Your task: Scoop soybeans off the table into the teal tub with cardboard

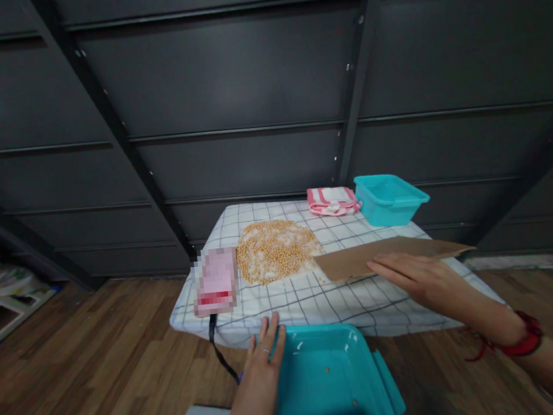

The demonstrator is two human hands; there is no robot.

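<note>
My left hand (264,359) grips the left rim of a teal plastic basin (332,378), which is held below the near edge of a small table with a checked cloth (314,295). A ring shows on one finger. My right hand (418,279) lies flat, fingers stretched, on a brown cardboard sheet (359,258) resting on the cloth. The sheet's left edge touches a spread pile of tan beans (273,250) in the middle of the table. A few beans lie inside the basin.
A second teal basin (388,198) and a folded pink-and-white striped cloth (332,201) sit at the table's back. A blurred pink card with a black strap (215,282) lies at the front left. A dark metal wall stands behind; wooden floor surrounds the table.
</note>
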